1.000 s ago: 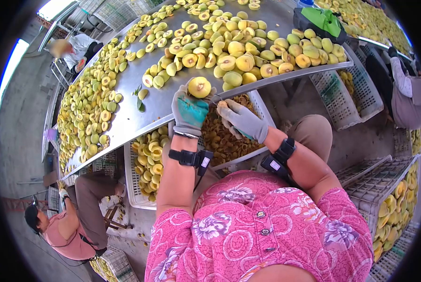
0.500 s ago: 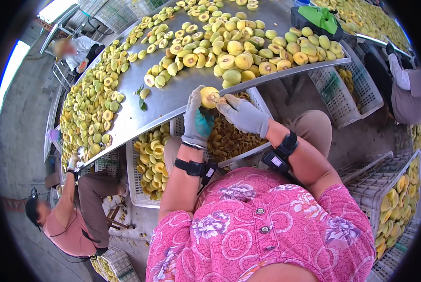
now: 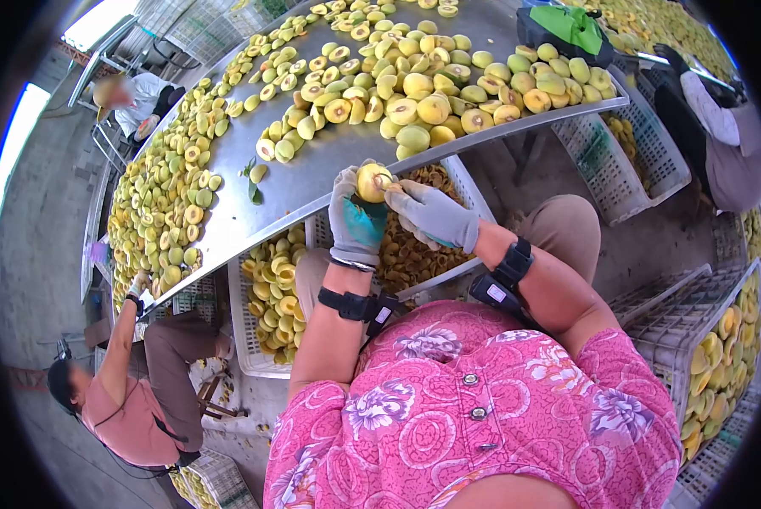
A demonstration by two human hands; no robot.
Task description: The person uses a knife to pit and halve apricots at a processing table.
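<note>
My left hand [image 3: 356, 222], in a grey glove with a teal palm, is closed around a yellow peach half [image 3: 372, 181] at the table's front edge. The cut face shows around its centre. My right hand [image 3: 435, 214], in a grey glove, pinches at that centre. A thin, loop-like tool seems to be in its fingers, but the glove hides most of it. Below both hands, a white crate [image 3: 480, 199] holds brown pits [image 3: 414, 246]. Close beyond them, peach halves [image 3: 414, 110] are heaped on the metal table [image 3: 227, 216].
A crate of yellow peach halves [image 3: 274, 293] stands left of my knees. Stacked crates [image 3: 652, 348] are at my right. A black container with a green bag [image 3: 571, 30] sits on the table's far right. Co-workers sit at left [image 3: 130, 411] and right [image 3: 732, 144].
Both my hands shift slightly left, and the peach half tilts in my left hand. My right hand's fingers stay at its centre. The right-hand co-worker's arm has moved up.
</note>
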